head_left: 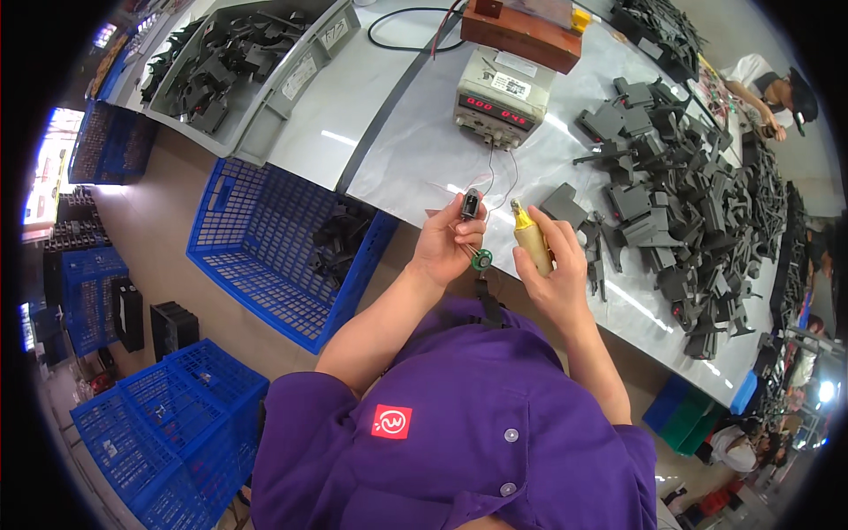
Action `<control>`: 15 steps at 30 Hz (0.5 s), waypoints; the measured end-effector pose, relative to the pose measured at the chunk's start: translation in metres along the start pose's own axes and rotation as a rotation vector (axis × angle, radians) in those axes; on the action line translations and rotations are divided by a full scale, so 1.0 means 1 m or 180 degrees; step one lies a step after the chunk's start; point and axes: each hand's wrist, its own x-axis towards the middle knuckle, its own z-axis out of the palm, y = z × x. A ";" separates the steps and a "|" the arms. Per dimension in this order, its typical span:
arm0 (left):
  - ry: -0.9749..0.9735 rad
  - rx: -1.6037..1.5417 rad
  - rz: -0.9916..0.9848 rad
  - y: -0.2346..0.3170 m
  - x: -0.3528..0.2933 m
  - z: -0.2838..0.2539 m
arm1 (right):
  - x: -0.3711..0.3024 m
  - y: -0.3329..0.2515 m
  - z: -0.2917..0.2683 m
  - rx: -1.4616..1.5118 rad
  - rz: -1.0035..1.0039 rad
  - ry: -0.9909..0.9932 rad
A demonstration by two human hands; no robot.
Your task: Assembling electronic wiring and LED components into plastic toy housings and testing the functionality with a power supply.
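My left hand [442,246] pinches a small black rectangular part [471,205] with a hollow face, held upright. A small green round piece [481,260] hangs on thin wires just below those fingers. In my right hand [561,265] is a yellow cylindrical tool [532,240] with a metal tip, pointing up and slightly left. Tool and black part are apart. Thin leads run from the bench power supply [496,93], which has a red lit display, toward my left hand; where they end is unclear.
Many dark grey plastic housings [649,199] cover the right of the table [389,163]. A grey bin [291,97] of similar parts stands at the far left. Below it sits a blue crate [261,256]; more blue crates [177,424] are lower left. Another person [768,88] works at far right.
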 end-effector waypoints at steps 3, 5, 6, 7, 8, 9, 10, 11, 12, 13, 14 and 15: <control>0.0266 0.0102 0.0069 -0.012 0.002 0.007 | -0.005 0.002 -0.006 -0.0042 -0.0085 -0.0039; 0.0491 0.0359 0.0212 -0.019 0.001 0.010 | -0.007 0.003 -0.009 -0.0074 -0.0149 -0.0054; 0.0654 0.0610 0.0230 -0.021 0.000 0.012 | -0.008 0.001 -0.010 -0.0079 -0.0126 -0.0083; 0.0816 0.0861 0.0246 -0.022 0.000 0.013 | -0.008 0.001 -0.010 -0.0086 -0.0104 -0.0112; 0.0828 0.0867 0.0241 -0.022 0.000 0.010 | -0.010 0.002 -0.011 -0.0076 -0.0093 -0.0107; 0.0668 0.0960 0.0201 -0.021 0.000 0.005 | -0.011 0.005 -0.012 -0.0318 -0.0229 -0.0214; 0.0506 0.1050 0.0161 -0.020 0.000 0.001 | -0.012 0.006 -0.013 -0.0560 -0.0364 -0.0320; 0.0517 0.1054 0.0155 -0.019 -0.001 -0.001 | -0.012 0.006 -0.014 -0.0552 -0.0354 -0.0318; 0.0557 0.1145 0.0201 -0.018 -0.001 -0.003 | -0.012 0.006 -0.016 -0.0666 -0.0473 -0.0338; 0.0596 0.1235 0.0246 -0.017 -0.002 -0.004 | -0.011 0.005 -0.018 -0.0780 -0.0591 -0.0359; 0.0605 0.1234 0.0238 -0.016 -0.002 -0.004 | -0.011 0.004 -0.019 -0.0777 -0.0580 -0.0358; 0.0601 0.1301 0.0222 -0.015 -0.002 -0.004 | -0.010 0.002 -0.021 -0.0867 -0.0616 -0.0401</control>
